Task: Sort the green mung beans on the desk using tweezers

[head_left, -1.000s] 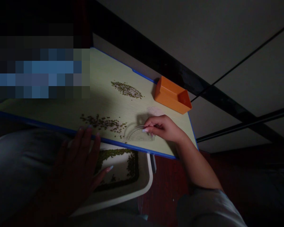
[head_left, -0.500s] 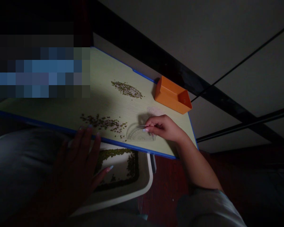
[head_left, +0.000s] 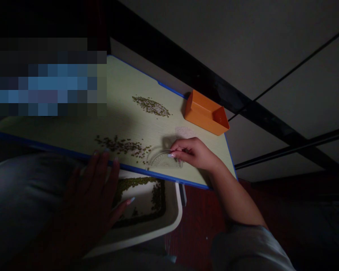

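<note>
Between the thumb and fingers of my right hand [head_left: 193, 152] is a clear plastic protractor [head_left: 161, 160], held low over the pale tabletop [head_left: 124, 120] near its front edge. Just left of it lies a loose strip of small dark seeds or beans [head_left: 124, 146]. A second, greener patch of them [head_left: 151, 106] is spread farther back. My left hand [head_left: 93, 188] is in shadow, fingers stretched out and spread, fingertips at the blue table edge. Beneath that edge sits a white basin [head_left: 179, 210] with more of the same small grains along its inside.
An orange open box [head_left: 205, 116] stands at the table's back right corner. Pale cabinet doors [head_left: 293, 75] with dark trim rise behind the table. At the upper left is a pixelated blue patch [head_left: 59, 82]. Dark red flooring [head_left: 197, 214] shows below.
My right hand and the protractor have moved slightly left, closer to the near strip of grains. My left hand looks almost unmoved.
</note>
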### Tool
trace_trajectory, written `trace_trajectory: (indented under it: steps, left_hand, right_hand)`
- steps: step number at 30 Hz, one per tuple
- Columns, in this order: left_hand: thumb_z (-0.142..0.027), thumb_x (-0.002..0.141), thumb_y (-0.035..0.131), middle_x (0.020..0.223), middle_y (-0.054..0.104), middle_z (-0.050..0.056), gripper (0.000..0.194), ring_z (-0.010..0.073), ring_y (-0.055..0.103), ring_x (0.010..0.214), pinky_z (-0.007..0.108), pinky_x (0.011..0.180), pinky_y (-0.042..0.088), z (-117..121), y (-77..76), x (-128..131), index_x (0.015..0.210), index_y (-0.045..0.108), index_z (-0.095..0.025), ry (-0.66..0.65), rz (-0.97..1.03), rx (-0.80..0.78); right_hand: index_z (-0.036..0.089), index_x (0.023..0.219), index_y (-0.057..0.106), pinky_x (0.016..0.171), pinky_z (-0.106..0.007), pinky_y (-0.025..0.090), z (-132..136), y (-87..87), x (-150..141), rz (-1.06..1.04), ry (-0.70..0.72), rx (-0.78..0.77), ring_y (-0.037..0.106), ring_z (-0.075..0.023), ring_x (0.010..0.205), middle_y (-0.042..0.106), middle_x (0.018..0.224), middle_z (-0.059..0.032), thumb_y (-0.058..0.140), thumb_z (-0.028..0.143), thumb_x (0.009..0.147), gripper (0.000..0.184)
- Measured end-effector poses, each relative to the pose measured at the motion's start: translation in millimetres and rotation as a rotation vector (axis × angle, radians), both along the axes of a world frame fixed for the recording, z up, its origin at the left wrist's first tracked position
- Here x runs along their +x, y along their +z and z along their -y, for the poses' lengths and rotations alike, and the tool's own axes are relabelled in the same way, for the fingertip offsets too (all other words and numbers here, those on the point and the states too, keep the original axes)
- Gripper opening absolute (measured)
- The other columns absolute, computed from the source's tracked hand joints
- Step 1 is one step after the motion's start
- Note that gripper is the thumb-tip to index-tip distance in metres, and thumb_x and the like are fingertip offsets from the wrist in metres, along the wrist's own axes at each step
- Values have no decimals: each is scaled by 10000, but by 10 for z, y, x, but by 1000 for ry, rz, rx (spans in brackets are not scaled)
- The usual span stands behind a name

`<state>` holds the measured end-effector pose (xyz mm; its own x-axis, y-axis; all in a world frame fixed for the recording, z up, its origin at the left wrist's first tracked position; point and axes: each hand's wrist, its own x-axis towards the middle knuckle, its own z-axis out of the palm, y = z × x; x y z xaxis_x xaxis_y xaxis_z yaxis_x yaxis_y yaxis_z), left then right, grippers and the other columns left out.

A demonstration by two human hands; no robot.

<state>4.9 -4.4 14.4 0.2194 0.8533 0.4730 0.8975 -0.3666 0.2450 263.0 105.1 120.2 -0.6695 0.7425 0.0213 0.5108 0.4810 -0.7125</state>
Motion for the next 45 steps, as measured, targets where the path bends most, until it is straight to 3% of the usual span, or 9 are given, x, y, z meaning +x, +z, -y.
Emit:
trace_trajectory:
  steps: [12,26,41,45]
  left_hand:
    - [-628,754,437,1573,162,206,900,357,145,1467,642,1130,244,19,20,5,1449,80,-180,7,7,-24]
    - [-619,777,397,1570,167,213,866,346,139,1470,626,1136,242,14,29,11,1447,92,-162,5,0,-23]
    - [-628,764,412,1571,168,215,887,358,143,1468,629,1134,243,11,17,-6,1449,78,-175,-1,10,-11]
    - [-637,768,389,1567,170,225,883,360,142,1467,638,1127,245,6,16,-9,1447,75,-167,3,7,-26]
  right_hand:
    - [151,793,592,544,-206,366,1,26,38,-56,3,-11,487,-77,543,538,591,39,613,321,876,190]
    - [145,812,594,554,-208,360,-3,5,27,0,9,16,483,-77,548,555,599,31,595,320,888,191]
    - [144,805,590,519,-190,409,39,7,-10,-39,28,-137,541,-74,516,606,585,22,631,323,855,190]
    - [147,778,584,519,-193,407,53,-6,-51,-6,24,-118,549,-73,499,626,579,13,629,330,854,203]
